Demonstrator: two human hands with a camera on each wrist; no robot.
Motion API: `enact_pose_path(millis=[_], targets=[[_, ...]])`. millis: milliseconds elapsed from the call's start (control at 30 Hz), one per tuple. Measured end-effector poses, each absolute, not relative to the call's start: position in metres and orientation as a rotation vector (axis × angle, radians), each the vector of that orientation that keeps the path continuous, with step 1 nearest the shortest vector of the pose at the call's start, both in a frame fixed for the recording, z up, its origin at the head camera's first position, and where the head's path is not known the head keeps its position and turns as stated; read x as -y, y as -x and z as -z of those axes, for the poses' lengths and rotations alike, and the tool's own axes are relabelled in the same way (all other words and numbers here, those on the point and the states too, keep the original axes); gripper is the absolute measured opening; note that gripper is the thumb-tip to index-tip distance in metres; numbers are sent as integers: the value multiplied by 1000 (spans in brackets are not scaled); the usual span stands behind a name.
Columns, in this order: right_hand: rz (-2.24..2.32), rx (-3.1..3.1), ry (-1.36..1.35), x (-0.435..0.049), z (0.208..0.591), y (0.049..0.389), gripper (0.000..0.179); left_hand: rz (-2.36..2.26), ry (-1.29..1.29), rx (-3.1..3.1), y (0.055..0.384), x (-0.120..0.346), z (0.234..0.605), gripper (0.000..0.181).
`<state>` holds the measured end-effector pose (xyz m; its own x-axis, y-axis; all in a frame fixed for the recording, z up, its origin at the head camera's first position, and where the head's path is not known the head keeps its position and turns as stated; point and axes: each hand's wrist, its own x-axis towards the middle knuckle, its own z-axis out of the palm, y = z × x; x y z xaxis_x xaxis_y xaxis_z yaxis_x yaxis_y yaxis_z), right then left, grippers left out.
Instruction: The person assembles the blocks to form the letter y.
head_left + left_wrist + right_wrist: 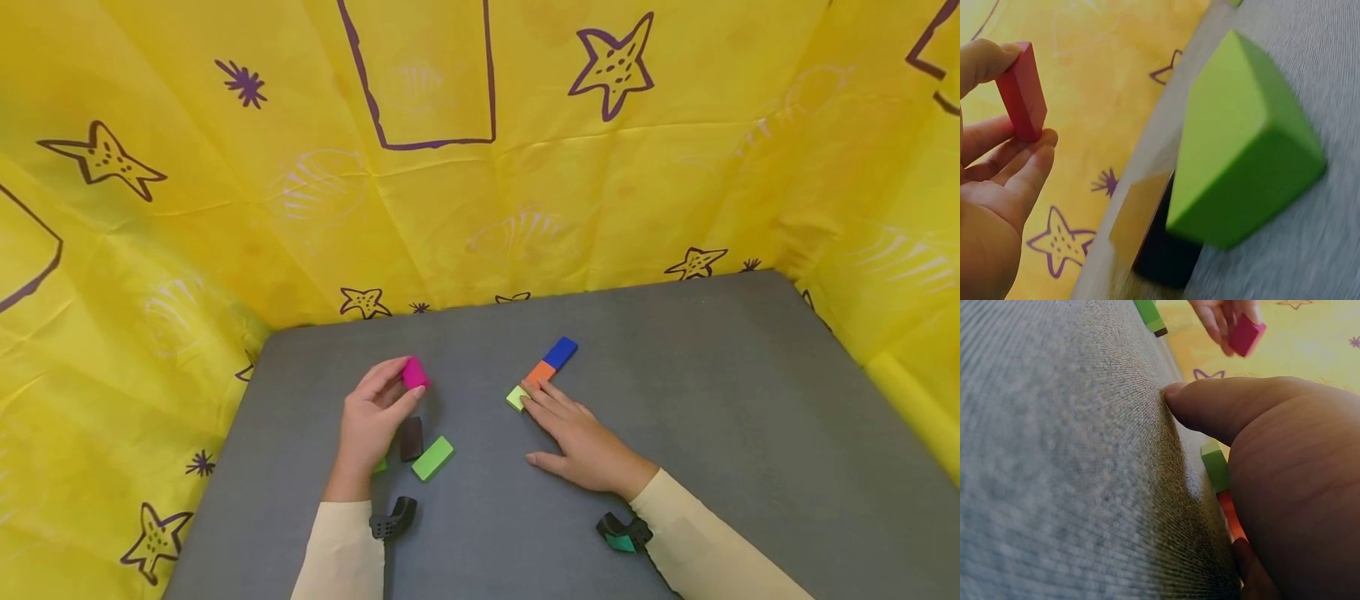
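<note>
Between thumb and fingertips my left hand pinches a pink block, held above the table; the left wrist view shows the same pink block gripped at its two ends. My right hand lies flat, its fingertips touching a row of blocks. In that row a light green block, an orange block and a blue block run end to end diagonally. The fingers partly cover the light green and orange ones. Below the left hand lie a dark brown block and a green block.
Another green block is mostly hidden behind the left wrist. The grey table meets a yellow patterned cloth at its back and sides. Black wrist mounts sit on both forearms.
</note>
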<state>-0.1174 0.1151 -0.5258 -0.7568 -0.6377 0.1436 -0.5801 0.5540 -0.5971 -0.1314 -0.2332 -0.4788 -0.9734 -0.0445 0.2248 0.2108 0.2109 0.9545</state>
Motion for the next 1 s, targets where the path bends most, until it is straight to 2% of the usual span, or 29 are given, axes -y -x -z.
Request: enact_pose_path(millis=[300, 1000], targets=[[993, -2699, 1081, -114, 526, 117, 81, 1863, 351, 2248, 145, 216, 481, 51], [967, -2694, 1043, -116, 526, 118, 83, 1707, 481, 2416, 174, 173, 478, 56]])
